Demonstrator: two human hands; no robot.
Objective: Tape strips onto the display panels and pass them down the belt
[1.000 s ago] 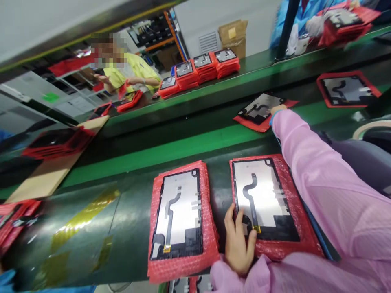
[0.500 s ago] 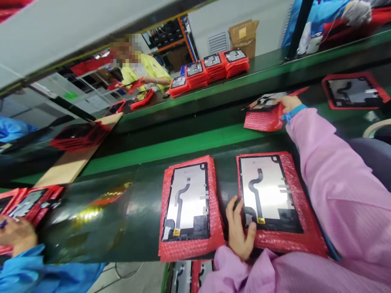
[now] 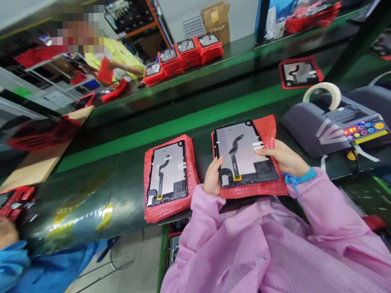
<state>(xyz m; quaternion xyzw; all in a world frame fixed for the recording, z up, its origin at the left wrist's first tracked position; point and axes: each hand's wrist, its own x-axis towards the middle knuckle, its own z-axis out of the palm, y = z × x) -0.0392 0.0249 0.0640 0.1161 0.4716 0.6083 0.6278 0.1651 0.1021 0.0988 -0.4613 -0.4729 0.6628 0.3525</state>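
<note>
Between my hands is a tablet screen panel [image 3: 244,142], silvery with a black edge, a dark flex cable and a small yellow tab. It lies on a red bubble-wrap bag [image 3: 267,128]. My left hand [image 3: 213,176] grips the left edge near its lower corner. My right hand [image 3: 285,156] holds the right edge, thumb on top of the panel and fingers underneath. Whether other panels lie directly beneath is hidden. To the left, a similar screen panel [image 3: 171,171] rests on a stack of red bubble-wrap bags [image 3: 192,162] on the dark green bench.
A grey tape dispenser [image 3: 314,130] with a tape roll [image 3: 336,93] stands at right. Another panel [image 3: 299,73] lies beyond the green strip. Stacked red-bagged panels [image 3: 183,61] line the far shelf. A co-worker's blue sleeve [image 3: 15,260] is at lower left; a person in yellow [image 3: 122,57] stands opposite.
My right hand has brought the panel and red bag from the far side of the bench to in front of me. My left hand now grips its left edge. The view has shifted right.
</note>
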